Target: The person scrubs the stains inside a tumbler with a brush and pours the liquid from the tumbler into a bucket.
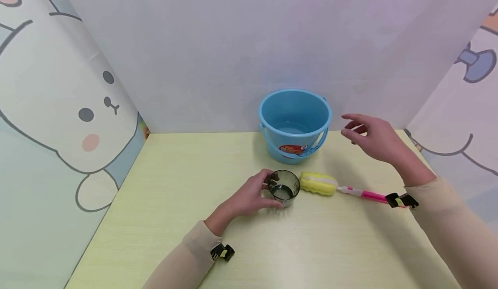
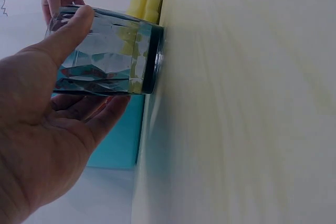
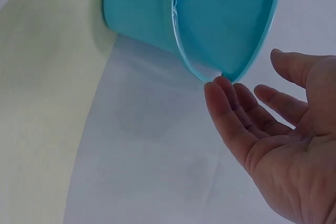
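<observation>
A dark, see-through faceted glass (image 1: 285,187) stands upright on the table, with my left hand (image 1: 254,195) holding it from the left. In the left wrist view the thumb lies along one side of the glass (image 2: 105,56) and the fingers along the other. My right hand (image 1: 375,137) is in the air to the right of a light blue bucket (image 1: 280,144), its fingers loosely bent and nothing between them. Those fingertips come close to the bucket's rim in the right wrist view. Just right of the glass lies a bottle brush (image 1: 318,183) with a yellow sponge head.
The brush's pink and white handle (image 1: 369,195) points right, partly under the right forearm in the head view. The bucket's handle (image 1: 311,151) hangs down over its front. A pale wall (image 1: 202,64) rises behind the table (image 1: 186,172), with cartoon-printed panels on both sides.
</observation>
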### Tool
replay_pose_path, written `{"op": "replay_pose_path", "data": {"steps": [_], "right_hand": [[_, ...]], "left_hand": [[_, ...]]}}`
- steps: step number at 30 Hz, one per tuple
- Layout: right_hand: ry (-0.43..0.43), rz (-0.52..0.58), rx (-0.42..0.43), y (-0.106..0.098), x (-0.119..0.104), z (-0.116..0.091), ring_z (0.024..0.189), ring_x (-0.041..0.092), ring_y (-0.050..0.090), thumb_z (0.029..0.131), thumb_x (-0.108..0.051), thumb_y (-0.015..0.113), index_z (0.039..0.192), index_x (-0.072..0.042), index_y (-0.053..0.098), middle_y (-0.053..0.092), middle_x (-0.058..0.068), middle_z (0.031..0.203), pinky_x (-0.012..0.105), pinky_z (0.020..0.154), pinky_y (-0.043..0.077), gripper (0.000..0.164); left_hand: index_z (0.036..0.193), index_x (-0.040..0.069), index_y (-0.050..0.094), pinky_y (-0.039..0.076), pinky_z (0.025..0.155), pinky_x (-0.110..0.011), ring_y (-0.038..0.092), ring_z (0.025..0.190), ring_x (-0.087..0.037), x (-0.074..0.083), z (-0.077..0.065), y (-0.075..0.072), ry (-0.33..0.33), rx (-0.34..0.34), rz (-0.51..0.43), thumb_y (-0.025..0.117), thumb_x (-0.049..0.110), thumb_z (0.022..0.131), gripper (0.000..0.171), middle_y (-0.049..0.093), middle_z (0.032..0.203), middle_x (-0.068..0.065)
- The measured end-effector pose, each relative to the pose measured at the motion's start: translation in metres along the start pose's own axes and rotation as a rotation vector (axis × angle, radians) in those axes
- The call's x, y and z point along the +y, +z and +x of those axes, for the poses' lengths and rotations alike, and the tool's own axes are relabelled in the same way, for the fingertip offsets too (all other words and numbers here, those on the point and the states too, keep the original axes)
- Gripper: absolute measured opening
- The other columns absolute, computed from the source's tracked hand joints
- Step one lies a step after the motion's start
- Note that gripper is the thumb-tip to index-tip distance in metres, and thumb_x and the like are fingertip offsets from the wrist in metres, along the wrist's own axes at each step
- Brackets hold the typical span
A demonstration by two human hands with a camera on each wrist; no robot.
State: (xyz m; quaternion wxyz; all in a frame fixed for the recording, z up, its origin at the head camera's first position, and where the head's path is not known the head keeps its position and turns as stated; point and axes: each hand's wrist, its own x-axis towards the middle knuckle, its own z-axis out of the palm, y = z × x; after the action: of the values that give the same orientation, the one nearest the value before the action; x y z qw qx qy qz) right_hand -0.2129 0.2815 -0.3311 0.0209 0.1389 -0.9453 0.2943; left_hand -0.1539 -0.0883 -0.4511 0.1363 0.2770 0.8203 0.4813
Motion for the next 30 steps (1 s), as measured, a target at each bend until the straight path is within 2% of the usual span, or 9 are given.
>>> {"op": "replay_pose_path", "data": {"steps": [3, 4, 6, 10, 11, 23, 30], "right_hand": [[0.034, 0.065, -0.009, -0.002, -0.003, 0.008, 0.103, 0.040, 0.073, 0.109, -0.030, 0.063, 0.158, -0.006, 0.046, 0.065, 0.025, 0.131, 0.044, 0.078, 0.065, 0.058], [0.044, 0.090, -0.012, -0.003, -0.004, 0.010, 0.104, 0.041, 0.072, 0.109, -0.033, 0.062, 0.159, -0.006, 0.046, 0.064, 0.025, 0.132, 0.043, 0.081, 0.065, 0.059], [0.068, 0.142, -0.010, -0.004, -0.007, 0.015, 0.106, 0.041, 0.072, 0.109, -0.034, 0.062, 0.160, -0.006, 0.044, 0.063, 0.025, 0.134, 0.039, 0.084, 0.065, 0.060], [0.111, 0.242, -0.002, -0.005, -0.009, 0.024, 0.111, 0.040, 0.071, 0.109, -0.039, 0.062, 0.161, -0.008, 0.043, 0.061, 0.023, 0.137, 0.022, 0.079, 0.062, 0.064], [0.118, 0.260, -0.002, -0.005, -0.009, 0.026, 0.112, 0.039, 0.070, 0.109, -0.039, 0.062, 0.162, -0.008, 0.043, 0.060, 0.023, 0.138, 0.021, 0.079, 0.062, 0.064], [0.192, 0.386, -0.031, -0.010, -0.010, 0.055, 0.122, 0.040, 0.067, 0.110, -0.045, 0.055, 0.162, -0.003, 0.038, 0.055, 0.026, 0.149, 0.031, 0.088, 0.062, 0.069], [0.220, 0.443, -0.051, -0.013, -0.011, 0.070, 0.124, 0.039, 0.066, 0.112, -0.041, 0.054, 0.159, 0.001, 0.042, 0.054, 0.027, 0.146, 0.029, 0.086, 0.063, 0.064]], "left_hand": [[0.145, 0.007, 0.048, 0.049, 0.111, -0.030, 0.061, 0.126, -0.022, 0.000, 0.001, 0.000, -0.005, 0.001, -0.001, 0.094, 0.025, 0.084, 0.079, 0.061, 0.138, -0.006], [0.145, 0.007, 0.048, 0.049, 0.111, -0.030, 0.061, 0.127, -0.021, 0.000, 0.001, 0.000, -0.006, 0.001, -0.002, 0.094, 0.025, 0.084, 0.078, 0.061, 0.138, -0.006], [0.145, 0.006, 0.048, 0.050, 0.111, -0.030, 0.061, 0.127, -0.022, 0.000, 0.001, 0.000, -0.006, 0.002, -0.004, 0.094, 0.025, 0.084, 0.078, 0.060, 0.138, -0.006], [0.145, 0.005, 0.048, 0.050, 0.111, -0.032, 0.061, 0.127, -0.023, 0.002, 0.000, 0.000, -0.005, 0.002, -0.009, 0.094, 0.024, 0.084, 0.078, 0.060, 0.138, -0.007], [0.145, 0.005, 0.048, 0.050, 0.111, -0.033, 0.061, 0.127, -0.023, 0.002, 0.000, 0.000, -0.004, 0.002, -0.010, 0.094, 0.024, 0.084, 0.079, 0.060, 0.138, -0.007], [0.145, 0.005, 0.047, 0.050, 0.111, -0.031, 0.060, 0.129, -0.024, 0.001, 0.001, 0.000, -0.005, 0.000, 0.004, 0.093, 0.024, 0.085, 0.078, 0.060, 0.139, -0.008], [0.146, 0.005, 0.047, 0.050, 0.110, -0.032, 0.061, 0.128, -0.026, -0.001, 0.003, 0.000, 0.008, 0.002, 0.009, 0.093, 0.024, 0.085, 0.079, 0.060, 0.139, -0.009]]}}
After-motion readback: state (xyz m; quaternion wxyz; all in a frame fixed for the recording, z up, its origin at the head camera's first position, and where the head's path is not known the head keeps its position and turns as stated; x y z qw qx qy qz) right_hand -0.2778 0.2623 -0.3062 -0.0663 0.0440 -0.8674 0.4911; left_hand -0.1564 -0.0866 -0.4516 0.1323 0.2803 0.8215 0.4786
